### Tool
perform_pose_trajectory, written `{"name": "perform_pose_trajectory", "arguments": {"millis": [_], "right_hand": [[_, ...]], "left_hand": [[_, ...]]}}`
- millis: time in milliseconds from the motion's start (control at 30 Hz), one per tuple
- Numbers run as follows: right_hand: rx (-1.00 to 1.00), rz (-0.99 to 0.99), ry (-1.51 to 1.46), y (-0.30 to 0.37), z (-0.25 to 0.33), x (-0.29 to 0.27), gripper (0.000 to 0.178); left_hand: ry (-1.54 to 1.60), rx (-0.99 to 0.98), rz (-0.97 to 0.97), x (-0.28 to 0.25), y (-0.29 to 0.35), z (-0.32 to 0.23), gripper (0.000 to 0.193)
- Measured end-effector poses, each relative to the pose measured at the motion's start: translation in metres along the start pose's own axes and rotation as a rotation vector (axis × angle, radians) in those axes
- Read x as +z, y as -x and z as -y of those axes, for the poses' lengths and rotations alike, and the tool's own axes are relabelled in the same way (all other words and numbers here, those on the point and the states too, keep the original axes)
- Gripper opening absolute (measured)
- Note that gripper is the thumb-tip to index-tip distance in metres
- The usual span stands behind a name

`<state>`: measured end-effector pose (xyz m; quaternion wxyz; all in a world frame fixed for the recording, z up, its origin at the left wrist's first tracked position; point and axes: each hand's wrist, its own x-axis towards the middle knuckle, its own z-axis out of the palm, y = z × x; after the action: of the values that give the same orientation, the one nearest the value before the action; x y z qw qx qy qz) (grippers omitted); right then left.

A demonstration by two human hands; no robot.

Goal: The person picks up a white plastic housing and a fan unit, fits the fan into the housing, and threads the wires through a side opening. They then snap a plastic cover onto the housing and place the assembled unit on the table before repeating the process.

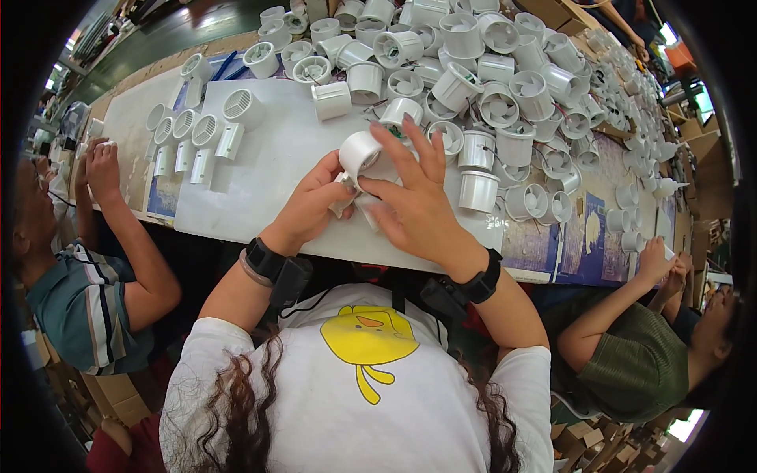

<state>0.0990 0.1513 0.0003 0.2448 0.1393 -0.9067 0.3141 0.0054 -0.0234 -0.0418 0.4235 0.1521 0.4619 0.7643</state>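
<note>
Above the near side of the white work board (pixel 268 213), I hold a white plastic fan housing (pixel 361 151) with a round, ring-shaped head and a narrower lower part. My left hand (pixel 311 201) is closed round that lower part from the left. At its right side, my right hand (pixel 422 205) has a fingertip and thumb closed on the lower part, while its other fingers stretch up and apart. My fingers hide some of the lower part. Just behind the housing stands a white cylindrical fan unit (pixel 400 114) with green showing inside.
Many white cylindrical fan units (pixel 481 102) are heaped across the back and right. Several white housings with grilled round heads (pixel 205 130) lie at the left. Blue pens (pixel 225 65) lie behind them. A person (pixel 95 292) works at the left, another (pixel 631 347) at the right.
</note>
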Motion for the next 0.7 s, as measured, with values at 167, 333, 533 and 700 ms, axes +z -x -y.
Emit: {"name": "perform_pose_trajectory", "arguments": {"millis": [167,333,533,700], "right_hand": [[0.011,-0.029,0.009,0.003,-0.011,0.008,0.015],[0.052,-0.058,-0.038,0.004,-0.020,0.000,0.040],[0.423,-0.074,-0.965,0.006,-0.001,-0.011,0.072],[0.638,-0.190,-1.314,0.000,0.007,-0.012,0.069]], "left_hand": [[0.023,-0.030,0.014,0.002,0.000,0.001,0.047],[0.021,0.027,0.010,0.002,0.002,-0.010,0.047],[0.170,0.157,0.094,0.020,0.000,-0.036,0.046],[0.221,0.282,0.013,0.049,-0.006,-0.038,0.044]]}}
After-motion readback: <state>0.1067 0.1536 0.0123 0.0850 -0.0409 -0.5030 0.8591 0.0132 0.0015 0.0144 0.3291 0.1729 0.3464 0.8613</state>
